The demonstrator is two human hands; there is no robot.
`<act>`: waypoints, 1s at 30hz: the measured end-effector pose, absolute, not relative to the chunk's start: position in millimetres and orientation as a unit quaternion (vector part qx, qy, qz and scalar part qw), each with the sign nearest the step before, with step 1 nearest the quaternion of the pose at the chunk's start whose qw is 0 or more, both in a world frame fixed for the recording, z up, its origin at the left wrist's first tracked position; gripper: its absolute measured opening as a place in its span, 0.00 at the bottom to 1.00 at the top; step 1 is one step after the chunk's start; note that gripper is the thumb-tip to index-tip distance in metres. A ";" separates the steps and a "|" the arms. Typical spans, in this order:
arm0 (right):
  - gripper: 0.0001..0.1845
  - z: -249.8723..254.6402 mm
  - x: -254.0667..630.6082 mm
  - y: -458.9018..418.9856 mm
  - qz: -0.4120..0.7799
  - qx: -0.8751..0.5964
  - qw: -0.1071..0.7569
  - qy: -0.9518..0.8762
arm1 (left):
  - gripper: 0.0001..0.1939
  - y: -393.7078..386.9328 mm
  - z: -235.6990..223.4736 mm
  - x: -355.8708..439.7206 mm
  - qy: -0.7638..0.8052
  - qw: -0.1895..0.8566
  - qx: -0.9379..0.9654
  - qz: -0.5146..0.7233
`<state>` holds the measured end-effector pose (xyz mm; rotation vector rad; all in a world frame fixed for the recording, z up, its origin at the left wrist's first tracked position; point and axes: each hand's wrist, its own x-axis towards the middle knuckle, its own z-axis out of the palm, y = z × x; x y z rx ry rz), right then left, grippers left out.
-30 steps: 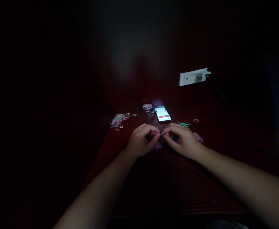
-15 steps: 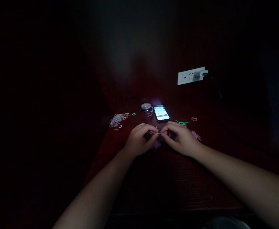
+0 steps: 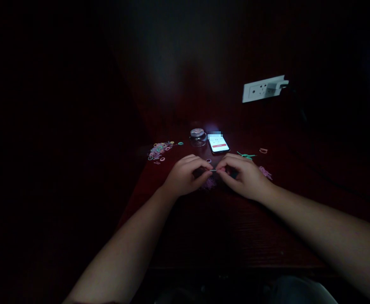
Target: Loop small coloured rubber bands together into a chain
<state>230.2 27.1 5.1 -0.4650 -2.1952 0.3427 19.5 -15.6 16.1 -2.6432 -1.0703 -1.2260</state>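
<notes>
The room is very dark, and a dim patch of light is thrown on the wall [image 3: 178, 55] at the upper centre of the frame. A dark red table [image 3: 222, 228] fills the lower middle, with faint grain or ridges caught by the light towards its near edge. At its centre, a thin pale strip [image 3: 214, 170] is held between the hands. One end is pinched between the thumb and fingers of the left hand [image 3: 185, 175], the other between those of the right hand [image 3: 243, 175]; both hands are nearly closed, fingertips close together. The strip is probably very light, soft and stretchy, so it is best gripped at its ends with the fingertip pads; if pulled too hard, it could snap or slip. Its exact shape cannot be told at this size. Below the fingertips a purple pile [image 3: 209, 183] is partly shaded, and a pink pile [image 3: 265, 172] lies beside the right hand, with green pieces [image 3: 246, 156] just beyond. Loose bands of mixed colours [image 3: 159, 150] are scattered at the left of the table. Behind the hands, a lidded clear jar [image 3: 198, 139] is stood beside a lit phone [image 3: 219, 145]. A white socket [image 3: 263, 88] is fixed at the upper right, with a plug [image 3: 282, 84] in it.
</notes>
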 end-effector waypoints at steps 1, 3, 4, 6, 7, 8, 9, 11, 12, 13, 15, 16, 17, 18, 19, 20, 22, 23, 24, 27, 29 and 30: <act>0.03 4.8 230.1 26.8 0.137 -0.185 0.421 -0.877 | 0.03 -15.5 16.1 19.4 -0.346 0.018 -0.851 -0.395; 0.03 4.1 229.9 26.4 0.139 -0.187 0.419 -0.877 | 0.03 -14.9 15.4 18.8 -0.348 0.015 -0.849 -0.397; 0.03 3.7 229.8 26.3 0.141 -0.188 0.419 -0.877 | 0.03 -14.6 14.8 18.2 -0.348 0.012 -0.849 -0.398; 0.03 3.1 229.6 26.8 0.146 -0.189 0.418 -0.877 | 0.03 -13.5 13.3 16.6 -0.351 0.007 -0.849 -0.396; 0.03 2.9 229.5 27.2 0.148 -0.189 0.418 -0.876 | 0.03 -13.0 12.6 15.8 -0.353 0.007 -0.848 -0.395; 0.03 2.7 229.3 27.6 0.149 -0.190 0.418 -0.876 | 0.03 -12.5 11.8 14.9 -0.355 0.009 -0.848 -0.395; 0.03 2.6 229.3 28.1 0.150 -0.192 0.418 -0.875 | 0.03 -12.1 11.2 14.2 -0.356 0.012 -0.846 -0.396; 0.04 2.4 229.2 28.7 0.150 -0.197 0.418 -0.874 | 0.03 -11.6 10.3 13.3 -0.358 0.019 -0.844 -0.400; 0.03 2.3 229.3 28.8 0.151 -0.199 0.417 -0.874 | 0.02 -11.6 10.1 13.1 -0.358 0.019 -0.843 -0.400; 0.03 2.1 229.3 28.7 0.153 -0.201 0.417 -0.873 | 0.03 -11.8 10.0 13.1 -0.359 0.019 -0.844 -0.399; 0.02 1.4 229.5 28.5 0.155 -0.200 0.419 -0.872 | 0.03 -12.4 10.3 13.5 -0.359 0.016 -0.845 -0.395; 0.02 1.1 229.5 28.3 0.155 -0.199 0.420 -0.872 | 0.03 -12.8 10.6 13.7 -0.359 0.015 -0.846 -0.394; 0.02 0.7 229.5 28.2 0.155 -0.198 0.420 -0.872 | 0.03 -13.2 11.0 13.9 -0.360 0.014 -0.847 -0.392; 0.02 0.4 229.3 28.2 0.156 -0.197 0.418 -0.873 | 0.03 -13.6 11.3 14.1 -0.360 0.013 -0.847 -0.390; 0.02 0.3 229.1 28.2 0.156 -0.197 0.417 -0.874 | 0.03 -13.8 11.5 14.2 -0.360 0.012 -0.848 -0.389; 0.03 0.2 228.8 28.3 0.156 -0.197 0.415 -0.875 | 0.03 -13.9 11.7 14.2 -0.360 0.011 -0.848 -0.389; 0.03 0.5 228.2 28.4 0.156 -0.197 0.411 -0.876 | 0.03 -13.6 11.5 14.0 -0.363 0.010 -0.848 -0.387; 0.04 0.8 228.0 28.4 0.155 -0.196 0.411 -0.876 | 0.03 -13.4 11.2 13.7 -0.364 0.008 -0.847 -0.386; 0.04 1.2 227.9 28.3 0.156 -0.195 0.412 -0.876 | 0.03 -13.2 10.9 13.5 -0.366 0.007 -0.847 -0.384; 0.04 2.1 228.1 27.3 0.167 -0.189 0.415 -0.874 | 0.03 -12.7 10.1 12.9 -0.368 0.000 -0.849 -0.378; 0.04 2.4 228.1 26.3 0.185 -0.187 0.416 -0.870 | 0.02 -12.9 10.3 12.9 -0.365 -0.003 -0.853 -0.374; 0.05 2.3 227.9 25.9 0.196 -0.187 0.418 -0.867 | 0.02 -13.0 10.7 13.1 -0.363 -0.006 -0.855 -0.371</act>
